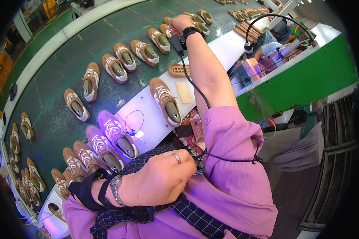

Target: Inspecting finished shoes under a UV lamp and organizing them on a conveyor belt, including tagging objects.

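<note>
My right hand [182, 24] reaches far out over the green belt, fingers curled around a brown shoe [166, 19] in the far row. Only the shoe's toe shows beside the hand. Close to my chest, my left hand [163, 173] is closed, with a ring and a metal-band watch; a small bluish tip [199, 172] sticks out past its fingers, too little to name. Beyond it on the white ledge stands a brown sneaker [163, 97] with white laces. Next to that lie a tan sole [179, 70] and a pale flat piece [184, 92].
More laced sneakers [125, 57] stand in rows on the green belt [119, 95]. Purple light falls on several sneakers [117, 133] at the ledge's near left. A black cable [195, 85] hangs from my right wrist. A green-sided bench [299, 75] with a bent lamp arm stands at right.
</note>
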### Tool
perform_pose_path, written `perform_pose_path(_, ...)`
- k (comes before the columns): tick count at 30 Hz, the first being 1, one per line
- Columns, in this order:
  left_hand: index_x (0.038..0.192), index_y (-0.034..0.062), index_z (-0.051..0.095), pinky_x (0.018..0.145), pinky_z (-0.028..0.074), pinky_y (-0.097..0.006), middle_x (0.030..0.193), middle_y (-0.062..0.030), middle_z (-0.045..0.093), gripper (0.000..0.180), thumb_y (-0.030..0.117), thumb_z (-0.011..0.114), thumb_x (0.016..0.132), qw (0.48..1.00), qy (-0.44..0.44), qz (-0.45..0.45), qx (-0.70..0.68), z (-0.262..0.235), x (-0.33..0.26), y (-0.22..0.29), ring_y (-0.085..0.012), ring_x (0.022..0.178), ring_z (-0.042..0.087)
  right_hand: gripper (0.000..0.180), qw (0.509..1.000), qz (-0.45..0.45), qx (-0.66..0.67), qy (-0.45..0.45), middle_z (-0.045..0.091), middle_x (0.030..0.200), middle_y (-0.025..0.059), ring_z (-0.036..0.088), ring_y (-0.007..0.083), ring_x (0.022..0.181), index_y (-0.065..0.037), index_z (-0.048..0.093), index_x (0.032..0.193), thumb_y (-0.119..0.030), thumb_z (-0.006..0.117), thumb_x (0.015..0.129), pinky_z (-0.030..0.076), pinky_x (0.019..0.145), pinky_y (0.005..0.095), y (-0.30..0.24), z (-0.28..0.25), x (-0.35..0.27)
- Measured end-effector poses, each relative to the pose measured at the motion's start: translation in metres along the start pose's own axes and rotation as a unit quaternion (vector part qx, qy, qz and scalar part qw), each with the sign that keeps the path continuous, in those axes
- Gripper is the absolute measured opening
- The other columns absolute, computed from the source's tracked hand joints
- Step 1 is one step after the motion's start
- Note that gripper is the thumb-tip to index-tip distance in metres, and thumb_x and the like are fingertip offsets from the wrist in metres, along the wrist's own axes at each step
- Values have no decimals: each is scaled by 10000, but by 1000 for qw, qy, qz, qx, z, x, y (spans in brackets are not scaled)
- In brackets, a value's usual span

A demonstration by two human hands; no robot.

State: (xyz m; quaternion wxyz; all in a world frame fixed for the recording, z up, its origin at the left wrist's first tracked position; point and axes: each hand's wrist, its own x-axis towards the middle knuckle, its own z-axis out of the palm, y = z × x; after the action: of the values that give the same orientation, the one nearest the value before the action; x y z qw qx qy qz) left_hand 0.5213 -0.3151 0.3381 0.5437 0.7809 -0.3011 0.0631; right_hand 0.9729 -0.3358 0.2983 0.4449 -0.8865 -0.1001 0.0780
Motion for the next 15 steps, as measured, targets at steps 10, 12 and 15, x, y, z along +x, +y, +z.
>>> perform_pose_path(10, 828, 37, 592, 635, 465, -286, 861, -74, 614, 200, 36, 709, 666, 985, 4, -156, -79, 5, 1, -6, -204, 711, 564, 198, 997, 31, 66, 29, 662, 732, 115, 639, 186, 593, 48, 644, 810, -138, 576, 813, 527, 498, 307, 5, -15, 11)
perform_pose_path(12, 844, 51, 597, 702, 457, -318, 829, -64, 586, 228, 65, 711, 646, 989, 54, -124, -66, 6, 5, -8, -229, 760, 554, 176, 995, 41, 86, 34, 659, 760, 114, 632, 186, 604, 37, 636, 857, -123, 585, 802, 521, 521, 315, 1, -24, 14)
perform_pose_path(15, 884, 55, 616, 781, 435, -346, 821, -58, 578, 280, 95, 720, 628, 989, 67, -106, -80, 8, 11, -15, -247, 820, 538, 203, 990, 47, 126, 37, 652, 823, 115, 614, 186, 627, 19, 612, 951, -95, 589, 784, 508, 563, 331, -9, -36, 14)
